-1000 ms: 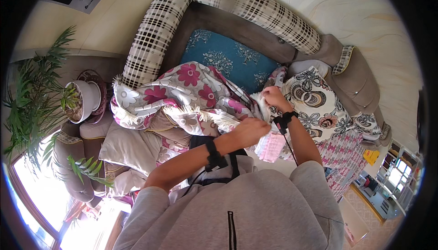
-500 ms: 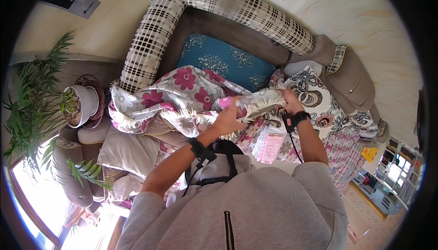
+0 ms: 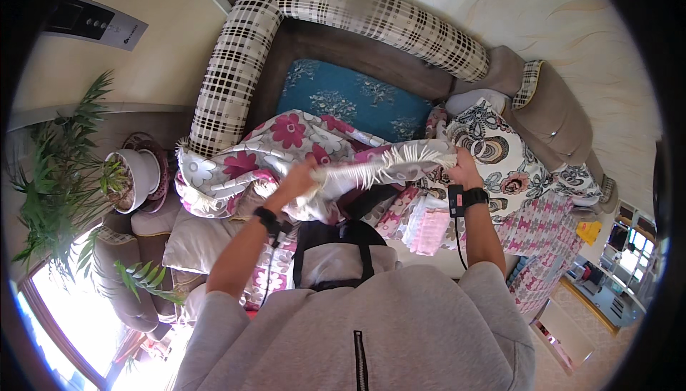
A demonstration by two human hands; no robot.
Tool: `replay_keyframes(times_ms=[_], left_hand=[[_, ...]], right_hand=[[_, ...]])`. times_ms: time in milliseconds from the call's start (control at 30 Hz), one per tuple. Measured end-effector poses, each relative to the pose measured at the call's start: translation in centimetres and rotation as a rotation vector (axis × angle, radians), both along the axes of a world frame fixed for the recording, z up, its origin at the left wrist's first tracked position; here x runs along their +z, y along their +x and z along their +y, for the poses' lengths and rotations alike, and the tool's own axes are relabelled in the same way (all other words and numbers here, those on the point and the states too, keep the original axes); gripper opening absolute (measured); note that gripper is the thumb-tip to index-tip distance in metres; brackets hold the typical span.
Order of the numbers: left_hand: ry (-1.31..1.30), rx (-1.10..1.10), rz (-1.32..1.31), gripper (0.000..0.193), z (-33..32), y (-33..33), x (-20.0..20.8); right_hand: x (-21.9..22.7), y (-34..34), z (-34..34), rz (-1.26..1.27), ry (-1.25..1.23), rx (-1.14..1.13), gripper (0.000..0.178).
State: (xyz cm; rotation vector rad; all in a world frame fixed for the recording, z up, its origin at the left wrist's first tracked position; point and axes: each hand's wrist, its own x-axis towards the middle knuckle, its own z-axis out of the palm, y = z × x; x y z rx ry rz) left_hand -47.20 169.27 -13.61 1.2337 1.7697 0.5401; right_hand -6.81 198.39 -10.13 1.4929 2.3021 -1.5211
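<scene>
- Head view, centre of the frame: the floral throw (image 3: 288, 132) lies bunched over the seat, its fringed edge (image 3: 393, 167) raised and stretched in a band between the hands.
- Head view, right of centre: the right hand (image 3: 466, 169) pinches one end of that edge, fingers curled round the cloth.
- Head view, left of centre: the left hand (image 3: 300, 177) is at the band's other end, but blur hides its fingers, so I cannot tell how firmly they close.
- Handling, as I judge it: even tension along the edge should limit sagging; gripping woven cloth rather than loose tassels looks safer, and lifting clear of the pink bundle (image 3: 430, 227) below the right hand should avoid snagging it.
- Head view, upper left: a dark and silver panel (image 3: 118, 32) carries small pale lettering.
- Head view, right of centre: the black box (image 3: 456, 200) at the right wrist bears a small reddish label, too small to read.
- Head view, far right: any print on the yellow item (image 3: 589, 232) is indistinct.
</scene>
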Motion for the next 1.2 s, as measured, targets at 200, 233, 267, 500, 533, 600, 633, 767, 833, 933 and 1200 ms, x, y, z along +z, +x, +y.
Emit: replay_keyframes(times_ms=[200, 233, 267, 500, 533, 600, 633, 767, 833, 933, 1200], left_hand=[[0.745, 0.301, 0.774, 0.047, 11.6, -8.8, 20.7], [0.957, 0.296, 0.838, 0.047, 13.1, -9.1, 22.2], [1.119, 0.273, 0.814, 0.04, 14.5, -9.1, 23.0], [0.336, 0.0, 0.162, 0.025, 10.5, 4.6, 11.2], [0.298, -0.11, 0.173, 0.025, 9.3, 7.4, 11.7], [0.189, -0.128, 0.011, 0.039, 6.8, 10.1, 13.6], [0.372, -0.06, -0.001, 0.045, 5.9, 9.4, 13.2], [0.45, -0.097, 0.512, 0.072, 3.6, 4.8, 10.9], [0.408, -0.027, 0.499, 0.072, 3.5, 2.2, 7.7], [0.121, -0.174, 0.258, 0.044, 2.7, 1.2, -0.2], [-0.182, -0.236, 0.094, 0.033, -4.1, 1.6, -5.6]], right_hand=[[5.6, -8.6, -2.2, -0.031, 0.12, -0.01, 0.028], [4.7, -8.9, -2.4, -0.011, 0.165, -0.026, 0.027], [3.4, -8.9, -3.2, -0.015, 0.129, -0.091, 0.027], [8.0, -19.5, -12.2, 0.74, -0.862, -0.579, 0.032], [7.2, -18.5, -12.9, 0.674, -0.633, -0.369, 0.034], [5.1, -16.0, -12.9, 0.524, -0.168, 0.053, 0.039], [4.8, -15.3, -12.2, 0.442, 0.069, 0.265, 0.043], [8.6, -12.3, -6.8, 0.103, 0.16, 0.38, 0.053], [12.3, -10.6, -6.6, 0.284, 0.272, 0.185, 0.047], [15.4, -10.0, -4.7, 0.48, 0.073, -0.211, 0.038], [15.0, -7.6, 1.1, 0.913, -0.203, -0.728, 0.045]])
